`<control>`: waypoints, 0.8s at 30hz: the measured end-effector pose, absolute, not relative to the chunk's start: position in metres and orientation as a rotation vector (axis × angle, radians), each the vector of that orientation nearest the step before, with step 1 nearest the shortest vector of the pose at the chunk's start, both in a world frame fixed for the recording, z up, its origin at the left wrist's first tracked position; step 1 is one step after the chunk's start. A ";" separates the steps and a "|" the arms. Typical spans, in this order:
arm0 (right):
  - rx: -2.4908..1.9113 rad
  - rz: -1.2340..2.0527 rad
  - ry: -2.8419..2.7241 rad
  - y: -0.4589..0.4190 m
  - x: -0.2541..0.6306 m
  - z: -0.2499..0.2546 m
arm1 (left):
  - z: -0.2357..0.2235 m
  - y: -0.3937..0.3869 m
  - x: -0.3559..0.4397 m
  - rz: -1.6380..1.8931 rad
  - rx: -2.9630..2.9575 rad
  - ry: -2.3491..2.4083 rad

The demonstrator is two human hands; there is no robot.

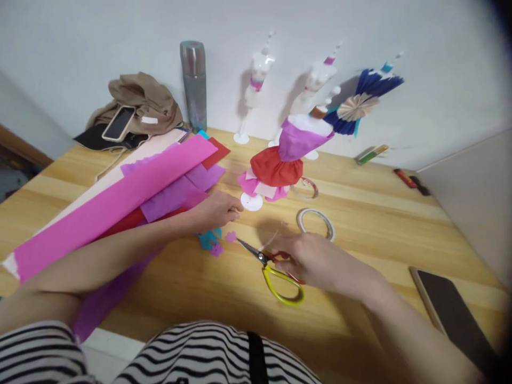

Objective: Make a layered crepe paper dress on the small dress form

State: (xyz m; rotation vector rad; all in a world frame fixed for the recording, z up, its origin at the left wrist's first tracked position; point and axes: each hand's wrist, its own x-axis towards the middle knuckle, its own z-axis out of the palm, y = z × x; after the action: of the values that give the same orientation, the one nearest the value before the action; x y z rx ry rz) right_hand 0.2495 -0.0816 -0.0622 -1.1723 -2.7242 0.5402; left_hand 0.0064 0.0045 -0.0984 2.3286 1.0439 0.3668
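My left hand (pixel 218 209) is closed, its fingertips at the left edge of a white round base (pixel 252 202); what it pinches, if anything, is hidden. Above that base rises a dressed-up stand with a purple wrap (pixel 303 140), a gathered red piece (pixel 277 166) and pink and white frills (pixel 266 190). My right hand (pixel 308 258) has its fingers curled around the red handle of a pair of scissors (pixel 261 257), whose yellow handle lies nearer me. By the blade tip are small purple paper flowers (pixel 231 237) and blue paper scraps (pixel 208 240). A thin pale strip (pixel 269 241) shows beside my right fingertips.
Pink paper (pixel 116 200) and purple sheets (pixel 176 196) cover the table's left. Tape rolls (pixel 332 229) lie beyond my right hand, a large phone (pixel 448 306) to the right. White stands (pixel 241 138), a blue fan-folded figure (pixel 352 106) and a flask (pixel 194 88) stand by the wall.
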 end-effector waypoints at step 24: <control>-1.773 0.588 -2.333 -0.132 0.263 -0.104 | -0.084 -0.028 0.000 0.016 2.388 1.303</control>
State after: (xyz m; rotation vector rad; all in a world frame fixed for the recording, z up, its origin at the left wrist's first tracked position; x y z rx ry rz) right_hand 0.2632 -0.1320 -0.1039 -1.7730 -2.3330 0.5877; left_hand 0.0004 -0.0285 -0.0835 2.3880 1.3030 0.0161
